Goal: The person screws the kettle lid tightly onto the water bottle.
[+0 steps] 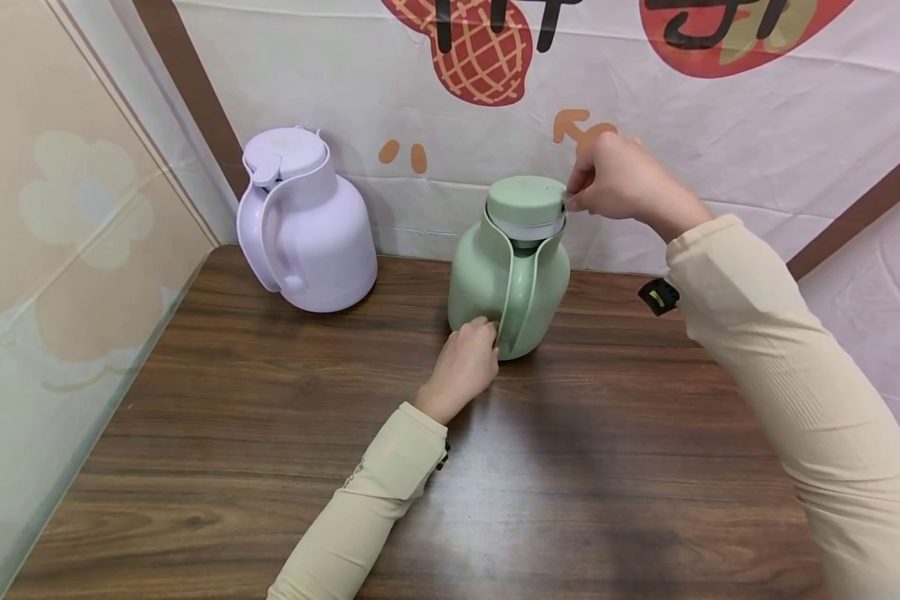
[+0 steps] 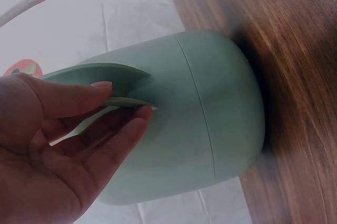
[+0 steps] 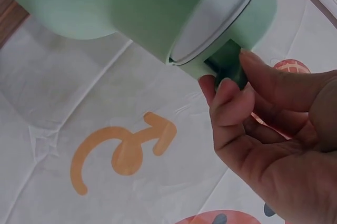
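A green thermos jug [image 1: 470,275] stands upright on the wooden table. Low on its handle [image 1: 521,292], my left hand [image 1: 466,364] grips with thumb and fingertips; the left wrist view shows the thumb and fingers at the lower handle end. Up at the top, my right hand [image 1: 617,185] reaches to the side of the jug's lid [image 1: 527,198]. In the right wrist view, thumb and fingers pinch a small dark green tab [image 3: 231,71] at an opening in the lid's side. The lid sits turned, its pale inner ring [image 1: 525,227] showing above the jug's neck.
A lilac thermos jug [image 1: 318,242] with its lid on stands at the back left of the table [image 1: 270,442]. Behind both jugs hangs a printed cloth [image 1: 307,75], close to the table's back edge. Another cloth panel [image 1: 67,275] borders the left side.
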Tool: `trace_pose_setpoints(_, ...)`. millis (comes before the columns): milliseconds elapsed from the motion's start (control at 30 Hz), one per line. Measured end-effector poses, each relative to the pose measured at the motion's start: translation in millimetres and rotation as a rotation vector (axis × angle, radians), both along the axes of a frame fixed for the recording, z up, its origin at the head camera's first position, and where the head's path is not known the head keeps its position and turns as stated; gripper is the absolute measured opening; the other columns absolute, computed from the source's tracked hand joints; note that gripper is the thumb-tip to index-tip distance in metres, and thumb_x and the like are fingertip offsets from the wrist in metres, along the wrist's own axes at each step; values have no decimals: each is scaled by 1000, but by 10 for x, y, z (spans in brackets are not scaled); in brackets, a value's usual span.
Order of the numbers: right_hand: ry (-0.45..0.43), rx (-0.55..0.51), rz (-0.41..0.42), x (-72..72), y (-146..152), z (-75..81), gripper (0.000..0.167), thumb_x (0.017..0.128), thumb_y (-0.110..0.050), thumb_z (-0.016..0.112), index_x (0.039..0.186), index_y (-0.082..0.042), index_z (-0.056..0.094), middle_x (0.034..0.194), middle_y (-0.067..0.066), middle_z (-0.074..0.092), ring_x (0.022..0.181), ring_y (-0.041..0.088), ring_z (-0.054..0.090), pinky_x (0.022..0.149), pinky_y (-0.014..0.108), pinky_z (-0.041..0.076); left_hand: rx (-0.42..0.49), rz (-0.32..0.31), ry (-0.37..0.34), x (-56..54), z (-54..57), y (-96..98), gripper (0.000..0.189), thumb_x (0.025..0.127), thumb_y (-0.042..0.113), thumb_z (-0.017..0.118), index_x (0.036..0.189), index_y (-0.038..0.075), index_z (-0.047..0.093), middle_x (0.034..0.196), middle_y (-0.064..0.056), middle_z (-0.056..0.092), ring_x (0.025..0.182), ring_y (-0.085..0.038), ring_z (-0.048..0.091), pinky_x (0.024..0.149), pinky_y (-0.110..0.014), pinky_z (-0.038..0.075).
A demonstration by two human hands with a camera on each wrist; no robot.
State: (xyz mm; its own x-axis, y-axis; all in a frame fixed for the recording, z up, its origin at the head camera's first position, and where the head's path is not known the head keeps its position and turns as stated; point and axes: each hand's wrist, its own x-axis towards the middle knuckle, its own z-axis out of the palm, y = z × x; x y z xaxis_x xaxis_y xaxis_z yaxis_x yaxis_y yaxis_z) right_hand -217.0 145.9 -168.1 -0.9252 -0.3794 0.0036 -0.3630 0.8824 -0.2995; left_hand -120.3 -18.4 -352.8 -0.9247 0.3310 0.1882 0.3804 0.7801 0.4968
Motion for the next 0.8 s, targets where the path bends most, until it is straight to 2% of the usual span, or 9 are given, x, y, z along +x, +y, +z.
trace_pose_setpoints(67, 5, -9, -12, 15, 7, -21, 13, 76, -5, 69, 86, 4, 69, 73, 11, 65, 70, 25, 59, 78, 39, 39, -2, 2, -1, -1, 0, 0, 8, 82, 0, 63, 89, -3, 63, 81, -10, 56, 75, -28, 60, 66, -36, 49)
trace_pose_setpoints(167, 12, -25, -35, 36, 24, -56, 15, 77, -5, 69, 89, 3, 70, 78, 12, 66, 74, 24, 59, 63, 34, 43, -7, 4, 0, -4, -4, 2, 7, 82, 0, 63, 88, -3, 63, 81, -10, 56, 75, -28, 60, 67, -36, 49)
trace_pose_setpoints(333, 27, -46, -36, 54, 55, -96, 16, 76, -6, 70, 89, 3, 70, 75, 11, 67, 72, 24, 60, 61, 30, 42, -11, 9, -1, -7, -2, 3, 6, 82, 0, 63, 87, -3, 63, 81, -10, 56, 76, -28, 60, 67, -36, 48)
trace_pose_setpoints(433, 21, -53, -40, 56, 64, -115, 16, 76, -6, 70, 89, 3, 69, 73, 10, 67, 70, 23, 61, 64, 33, 41, -15, 14, 4, -9, -1, 3, 5, 81, 0, 63, 86, -3, 63, 80, -10, 56, 76, -29, 60, 68, -36, 48)
trace_pose_setpoints(500, 9, -60, -39, 58, 68, -127, 16, 76, -5, 70, 89, 4, 69, 71, 10, 66, 67, 22, 60, 73, 36, 39, -17, 16, 7, -11, -3, 4, 5, 81, 0, 63, 85, -3, 63, 80, -10, 56, 76, -29, 60, 68, -36, 48)
trace_pose_setpoints(567, -8, -73, -43, 61, 69, -143, 16, 76, -5, 70, 89, 4, 68, 71, 10, 66, 63, 18, 60, 73, 36, 40, -18, 18, 9, -12, -6, 6, 5, 81, 0, 63, 85, -3, 63, 80, -10, 56, 75, -29, 60, 67, -36, 48)
trace_pose_setpoints(667, -31, -91, -52, 69, 72, -163, 16, 76, -5, 71, 89, 4, 67, 70, 10, 66, 56, 12, 58, 68, 30, 42, -18, 16, 10, -9, -6, 6, 6, 81, 0, 63, 86, -2, 63, 80, -10, 56, 75, -29, 61, 67, -37, 49)
trace_pose_setpoints(733, -42, -103, -60, 72, 76, -180, 17, 76, -5, 71, 89, 4, 67, 71, 10, 66, 54, 8, 57, 56, 26, 41, -19, 16, 13, -6, -7, 10, 6, 81, 0, 63, 86, -2, 63, 80, -10, 56, 74, -29, 61, 66, -37, 49)
trace_pose_setpoints(800, -44, -110, -62, 77, 85, -194, 17, 76, -6, 72, 89, 4, 67, 71, 10, 67, 52, 6, 57, 55, 23, 41, -23, 16, 19, -2, -9, 15, 6, 81, 0, 64, 86, -2, 63, 80, -10, 56, 74, -29, 61, 66, -37, 49)
